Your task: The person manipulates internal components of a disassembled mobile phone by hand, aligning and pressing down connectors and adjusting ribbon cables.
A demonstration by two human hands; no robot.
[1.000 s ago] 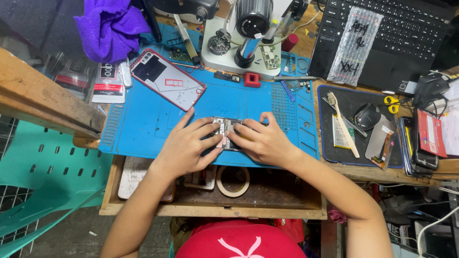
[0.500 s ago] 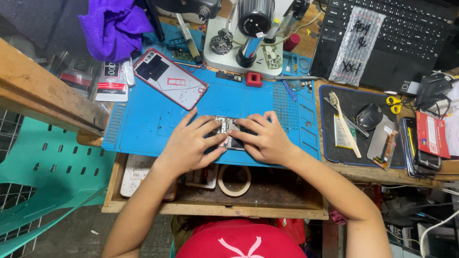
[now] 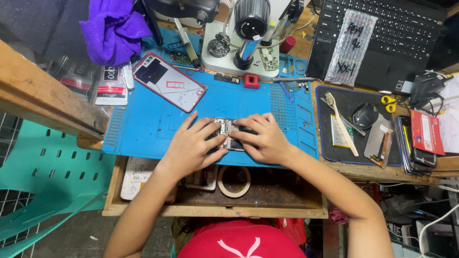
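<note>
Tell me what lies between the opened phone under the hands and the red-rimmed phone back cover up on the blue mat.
In the head view, only bare blue mat lies between the opened phone and the back cover; the left hand covers the phone's near end.

left hand point(image 3: 191, 145) + right hand point(image 3: 262, 141) | gripping opened phone point(image 3: 225, 135) | blue mat point(image 3: 143, 124)

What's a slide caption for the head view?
Both hands press on an opened phone on a blue mat.
</note>
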